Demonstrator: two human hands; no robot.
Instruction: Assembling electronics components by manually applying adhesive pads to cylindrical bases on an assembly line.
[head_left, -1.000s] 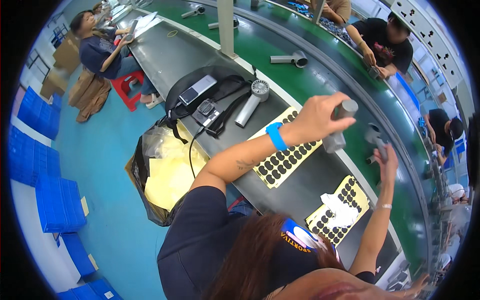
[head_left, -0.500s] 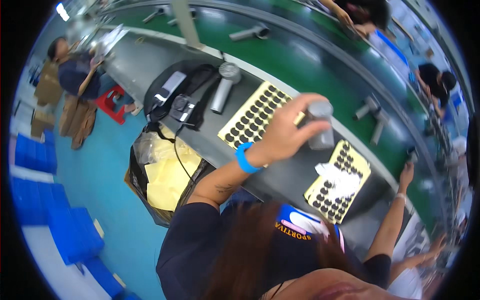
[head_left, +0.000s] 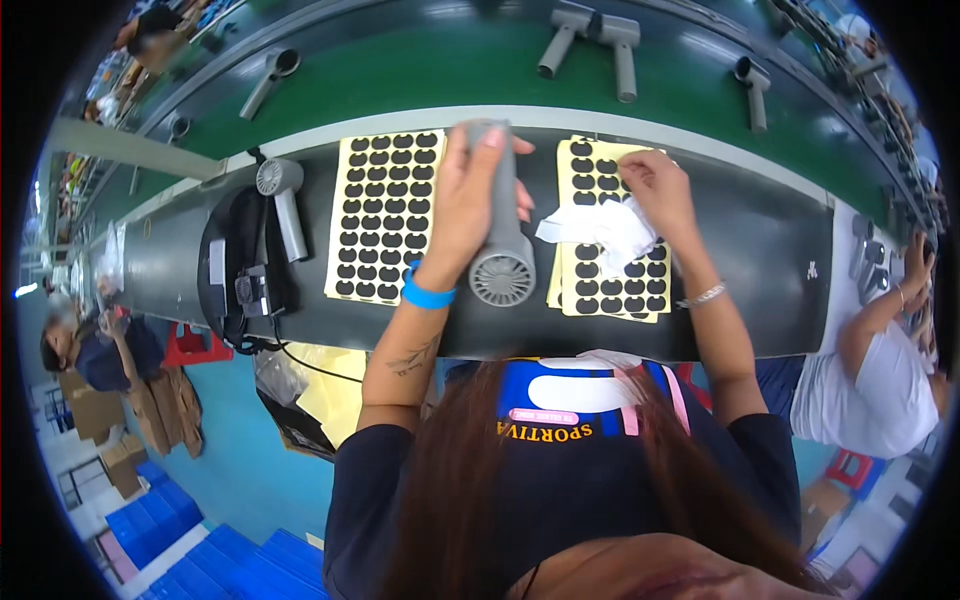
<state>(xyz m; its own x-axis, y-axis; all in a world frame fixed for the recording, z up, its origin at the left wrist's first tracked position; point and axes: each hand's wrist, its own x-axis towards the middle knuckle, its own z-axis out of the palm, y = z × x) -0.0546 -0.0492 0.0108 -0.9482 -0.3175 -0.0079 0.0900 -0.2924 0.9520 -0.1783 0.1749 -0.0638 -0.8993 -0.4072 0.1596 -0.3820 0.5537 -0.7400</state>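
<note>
One gray fan fills my left grip, vented end toward me, above the desk; my right grip curls over the right yellow sheet, by crumpled white paper; whether it pinches anything I cannot tell.

The handheld fan looks like smooth, matt grey plastic with a ribbed grille. Smooth yellow paper backs the matt black stickers, and the white scrap looks thin and crumpled like tissue. The dark worktop has a smooth, faintly glossy finish.
</note>
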